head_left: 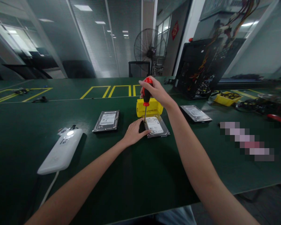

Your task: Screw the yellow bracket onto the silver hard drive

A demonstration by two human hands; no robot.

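Note:
A hard drive with a white label [155, 125] lies on the green table in the middle. My right hand [155, 89] is closed round the handle of a red and black screwdriver [146, 93], held upright with its tip at the drive's left edge. My left hand [135, 131] steadies the drive, thumb on its near left edge and fingers by the screwdriver tip. Just behind the drive stands an open yellow box [150, 107]; its contents are hidden. A second hard drive [107, 120] lies to the left, a third [195, 113] to the right.
A white device [62, 151] with a cable lies at the left on the green table [131, 187]. At the back right stands an open black computer case [199, 68]. Near it are a yellow tray [227, 98] and tangled cables [250, 104]. A blurred-out item lies at the right.

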